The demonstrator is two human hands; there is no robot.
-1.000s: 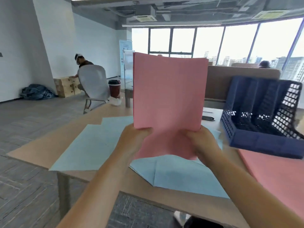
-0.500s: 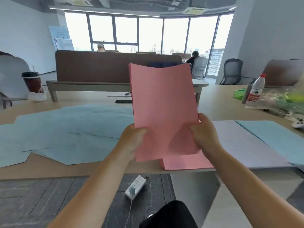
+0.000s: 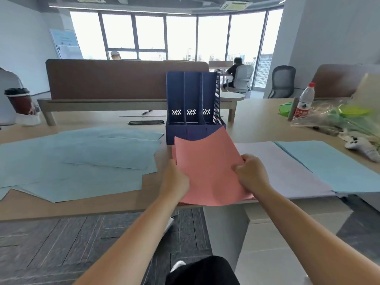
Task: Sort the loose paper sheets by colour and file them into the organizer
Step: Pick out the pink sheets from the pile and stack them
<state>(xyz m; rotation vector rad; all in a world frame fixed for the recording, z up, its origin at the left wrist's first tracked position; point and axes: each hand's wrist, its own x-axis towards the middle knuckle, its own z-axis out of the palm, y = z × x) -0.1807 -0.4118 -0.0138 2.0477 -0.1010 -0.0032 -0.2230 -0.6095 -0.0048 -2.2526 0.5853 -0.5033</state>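
Before the blue organizer [image 3: 193, 95], left hand [image 3: 176, 180] and right hand [image 3: 251, 175] grip the pink sheets [image 3: 206, 161] by their edges; lifting them into a slot seems next.

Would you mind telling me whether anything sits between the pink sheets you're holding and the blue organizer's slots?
Nothing visible does. The left hand and right hand hold the pink sheets directly in front of the organizer, whose slots look empty. Blue sheets lie off to the left, a pale stack to the right.
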